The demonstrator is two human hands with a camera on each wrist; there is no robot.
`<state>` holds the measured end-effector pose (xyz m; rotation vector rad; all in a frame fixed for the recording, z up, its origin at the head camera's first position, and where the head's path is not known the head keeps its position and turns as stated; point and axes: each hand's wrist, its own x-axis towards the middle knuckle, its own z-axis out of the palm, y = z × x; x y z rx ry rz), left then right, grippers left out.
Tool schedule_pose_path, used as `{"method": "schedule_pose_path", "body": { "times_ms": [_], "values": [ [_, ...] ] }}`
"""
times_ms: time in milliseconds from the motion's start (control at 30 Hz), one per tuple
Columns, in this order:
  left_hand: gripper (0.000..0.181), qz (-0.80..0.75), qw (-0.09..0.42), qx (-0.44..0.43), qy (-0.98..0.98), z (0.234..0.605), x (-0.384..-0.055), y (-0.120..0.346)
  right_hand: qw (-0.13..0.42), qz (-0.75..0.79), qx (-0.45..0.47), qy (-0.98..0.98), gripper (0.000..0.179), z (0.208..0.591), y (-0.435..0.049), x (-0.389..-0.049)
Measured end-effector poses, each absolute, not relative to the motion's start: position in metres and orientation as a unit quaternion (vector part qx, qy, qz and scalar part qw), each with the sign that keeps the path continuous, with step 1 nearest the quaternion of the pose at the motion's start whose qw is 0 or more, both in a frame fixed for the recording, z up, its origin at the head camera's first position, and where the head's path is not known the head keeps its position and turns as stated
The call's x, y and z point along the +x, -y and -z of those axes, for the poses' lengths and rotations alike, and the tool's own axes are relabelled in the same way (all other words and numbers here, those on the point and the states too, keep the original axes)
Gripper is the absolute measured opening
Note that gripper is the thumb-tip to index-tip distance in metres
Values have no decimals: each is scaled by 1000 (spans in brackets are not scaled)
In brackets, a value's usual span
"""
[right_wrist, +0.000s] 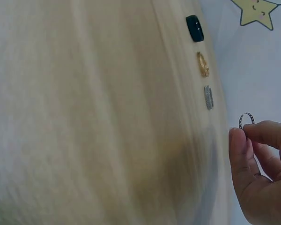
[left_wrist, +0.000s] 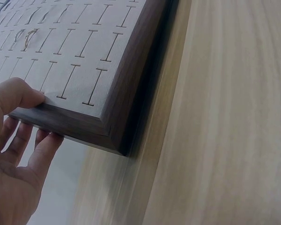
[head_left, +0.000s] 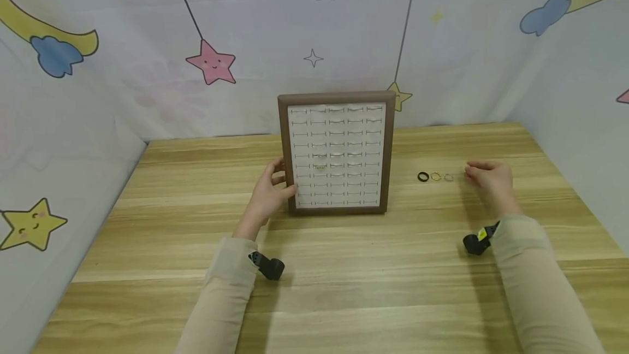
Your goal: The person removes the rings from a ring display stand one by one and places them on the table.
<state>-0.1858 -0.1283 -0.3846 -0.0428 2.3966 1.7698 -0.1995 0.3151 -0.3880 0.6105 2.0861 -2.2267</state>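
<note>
A brown-framed ring display board (head_left: 339, 190) stands upright on the table, its pale face cut with rows of slots, several of them holding rings. My left hand (head_left: 269, 193) grips the board's left edge, thumb on the front and fingers behind, as the left wrist view also shows. Off to the right, my right hand (head_left: 493, 182) pinches a thin silver ring (right_wrist: 246, 120) between thumb and forefinger. Beside it on the table lie a black ring (head_left: 423, 177), a gold ring (head_left: 435, 176) and a silver ring (head_left: 448, 177) in a row.
The wood-grain table (head_left: 373, 288) carries the board and the loose rings. Behind it hangs a white curtain (head_left: 265, 31) with cartoon stars and moons, and more curtain closes off both sides. A small black camera sits on each wrist.
</note>
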Motion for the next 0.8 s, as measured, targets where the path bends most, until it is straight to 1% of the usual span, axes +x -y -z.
{"method": "schedule_pose_path", "body": {
  "times_ms": [133,300,400,467,667,800],
  "values": [
    [73,-595,81,-12,-800,385,-186,128,19,699,206,-684,31,394,-319,-198],
    [73,-595,83,-13,-799,385,-187,128,21,664,213,-716,41,399,-322,-201],
    [73,-596,84,-13,-799,386,-187,129,25,637,215,-740,44,401,-323,-203],
    [73,-596,85,-14,-798,386,-187,129,27,621,217,-753,43,401,-323,-204],
    [72,-595,85,-16,-799,385,-186,128,31,588,214,-780,30,402,-324,-205],
    [72,-593,84,-14,-800,384,-186,128,35,586,211,-781,32,402,-324,-204]
  ]
}}
